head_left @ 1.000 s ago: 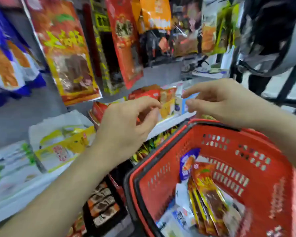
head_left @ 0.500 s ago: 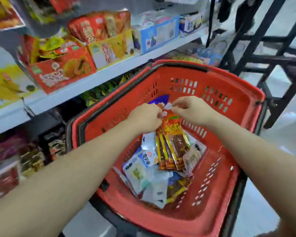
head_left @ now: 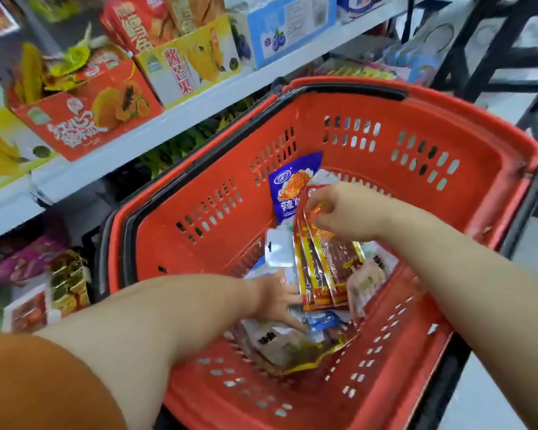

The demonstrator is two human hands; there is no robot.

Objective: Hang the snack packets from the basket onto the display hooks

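A red basket (head_left: 199, 237) is seen filling the centre and lower right of the frame, and many snack packets are still piled inside it. The right hand (head_left: 339, 212), just right of centre, is closed in a pinch on the top edge of a fan of red-and-yellow packets (head_left: 320, 274), which lean upright against the rest of the pile. The left hand (head_left: 277, 301), below centre, is laid with straight, spread fingers on the loose packets at the bottom of the basket; nothing is gripped by it. A blue packet (head_left: 292, 187) is propped against the far wall just above the right hand, a white packet (head_left: 278, 252) with a hang slot lies between the two hands, and a brown packet (head_left: 286, 349) with a yellow edge lies nearest the viewer. No display hooks are shown; only a shelf (head_left: 199, 108) carrying a red box (head_left: 87, 119) and a yellow box (head_left: 187, 66) is seen at the upper left. The task is judged to be far from finished: a batch is only being picked out, and lifting and hanging remain to be done for it and for the remaining pile.
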